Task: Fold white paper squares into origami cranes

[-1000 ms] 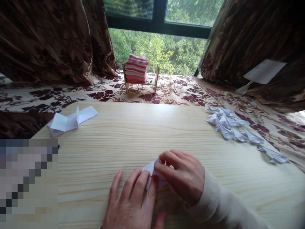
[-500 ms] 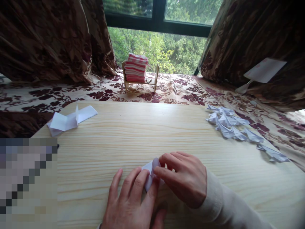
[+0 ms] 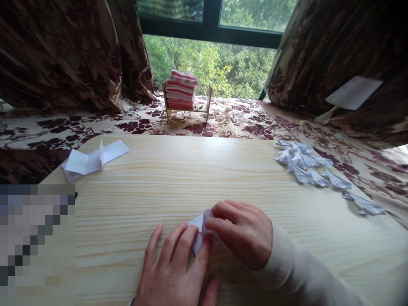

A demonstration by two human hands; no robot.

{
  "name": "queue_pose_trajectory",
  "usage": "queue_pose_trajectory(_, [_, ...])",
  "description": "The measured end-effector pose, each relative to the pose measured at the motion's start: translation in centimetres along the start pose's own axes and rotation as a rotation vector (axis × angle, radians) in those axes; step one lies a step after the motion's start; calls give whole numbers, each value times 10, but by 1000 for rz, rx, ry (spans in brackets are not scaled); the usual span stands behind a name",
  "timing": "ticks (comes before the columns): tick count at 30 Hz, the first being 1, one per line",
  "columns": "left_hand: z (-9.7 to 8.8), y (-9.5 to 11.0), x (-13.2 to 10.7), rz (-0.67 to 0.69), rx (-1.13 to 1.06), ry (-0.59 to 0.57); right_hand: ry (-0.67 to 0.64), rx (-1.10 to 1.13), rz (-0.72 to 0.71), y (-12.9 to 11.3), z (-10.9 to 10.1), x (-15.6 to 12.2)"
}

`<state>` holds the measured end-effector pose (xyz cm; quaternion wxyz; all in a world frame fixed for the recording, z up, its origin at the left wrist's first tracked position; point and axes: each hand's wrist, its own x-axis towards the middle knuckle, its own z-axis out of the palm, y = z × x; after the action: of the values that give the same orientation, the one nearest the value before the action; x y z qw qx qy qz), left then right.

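Steadily does it with the small folded paper [image 3: 196, 222] at the lower centre of the frame: the left hand [image 3: 178, 265] should press its near edge flat to the tabletop [image 3: 153, 182], so the raised flap [image 3: 207, 213] bends along a clean line without the sheet skidding. The right hand [image 3: 244, 231] looks clamped on that flap, thumb and forefinger together; a light pinch would avoid creasing it. Its wrist arches in from the lower right, while the left hand lies palm-down, fingers apart, from the bottom edge.

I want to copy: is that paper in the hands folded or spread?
Partly folded: the paper has a raised flap at the right hand.
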<state>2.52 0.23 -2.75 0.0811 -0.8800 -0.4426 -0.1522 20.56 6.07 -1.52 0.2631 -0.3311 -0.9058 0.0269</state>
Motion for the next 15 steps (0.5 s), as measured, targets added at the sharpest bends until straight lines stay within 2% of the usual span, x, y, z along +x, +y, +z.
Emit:
queue_pose_trajectory(7, [1,-1,-1,15,9,2,-2,47,-14,0,2,0])
queue_pose_trajectory(15, [-1,3,1,-36,-23,28,-15,52,-5,4,4,0])
